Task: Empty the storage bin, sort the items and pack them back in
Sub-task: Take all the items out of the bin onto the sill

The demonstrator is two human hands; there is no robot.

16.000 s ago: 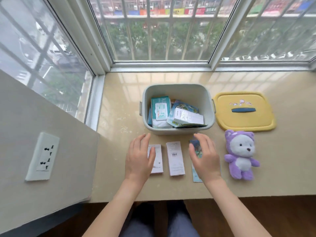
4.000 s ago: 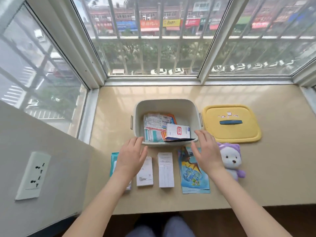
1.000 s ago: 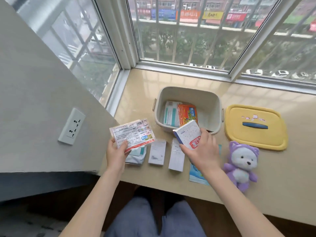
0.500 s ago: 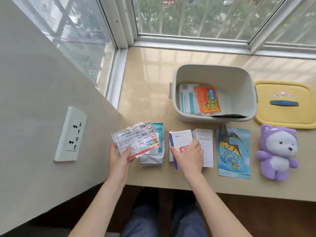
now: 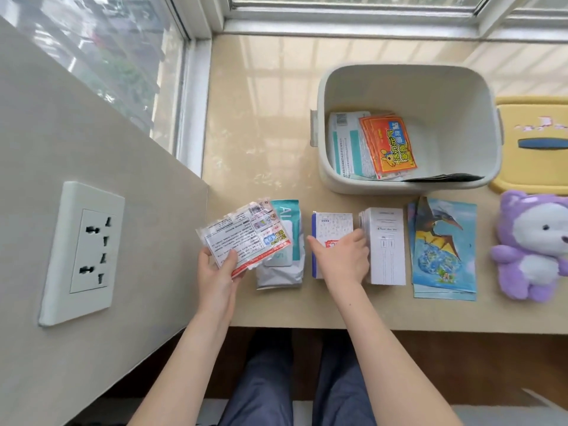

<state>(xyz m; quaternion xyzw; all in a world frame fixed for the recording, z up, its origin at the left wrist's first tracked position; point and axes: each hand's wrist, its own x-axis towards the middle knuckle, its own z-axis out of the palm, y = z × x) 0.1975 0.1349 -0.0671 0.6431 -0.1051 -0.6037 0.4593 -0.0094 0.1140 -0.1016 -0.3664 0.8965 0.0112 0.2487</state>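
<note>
Emptying and sorting, partly done. The storage bin (image 5: 408, 70) near the counter (image 5: 261, 118) far edge holds an orange packet (image 5: 388, 146) plus papers. Sorted row along near edge. Right hand (image 5: 344, 259) grips blue-spined box (image 5: 330, 226) in that row; left hand (image 5: 215, 272) pinches printed packet (image 5: 242, 238) over near-left corner. Next, probably: set both down, reach into bin. Glossy beige counter, window behind, wall socket (image 5: 89, 250) left.
</note>
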